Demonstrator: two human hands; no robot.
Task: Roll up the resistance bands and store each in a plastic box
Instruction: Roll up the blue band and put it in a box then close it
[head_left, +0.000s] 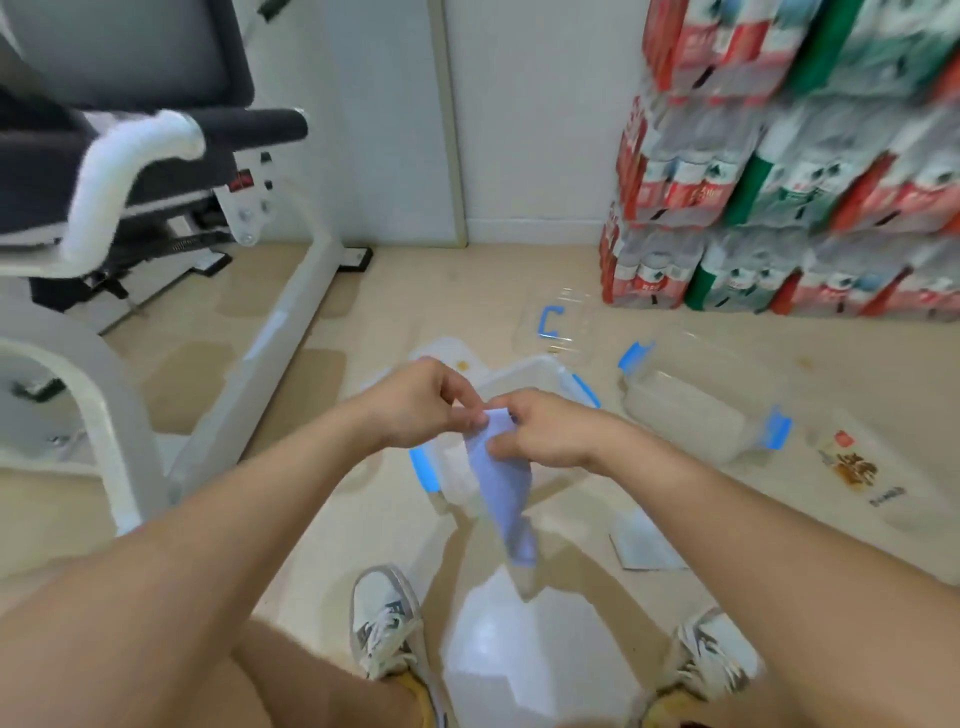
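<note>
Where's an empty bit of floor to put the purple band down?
Bare floor lies between the white machine frame and the clear lid, and again between the two shoes. To the right it is crowded: a plastic box, a snack packet, a flat sheet.

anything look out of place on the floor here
Only clutter: a loose clear lid lies on its own by the bottle packs, and a snack packet and flat sheet lie right of the open box. The band hangs unrolled from the left hand and right hand.
</note>
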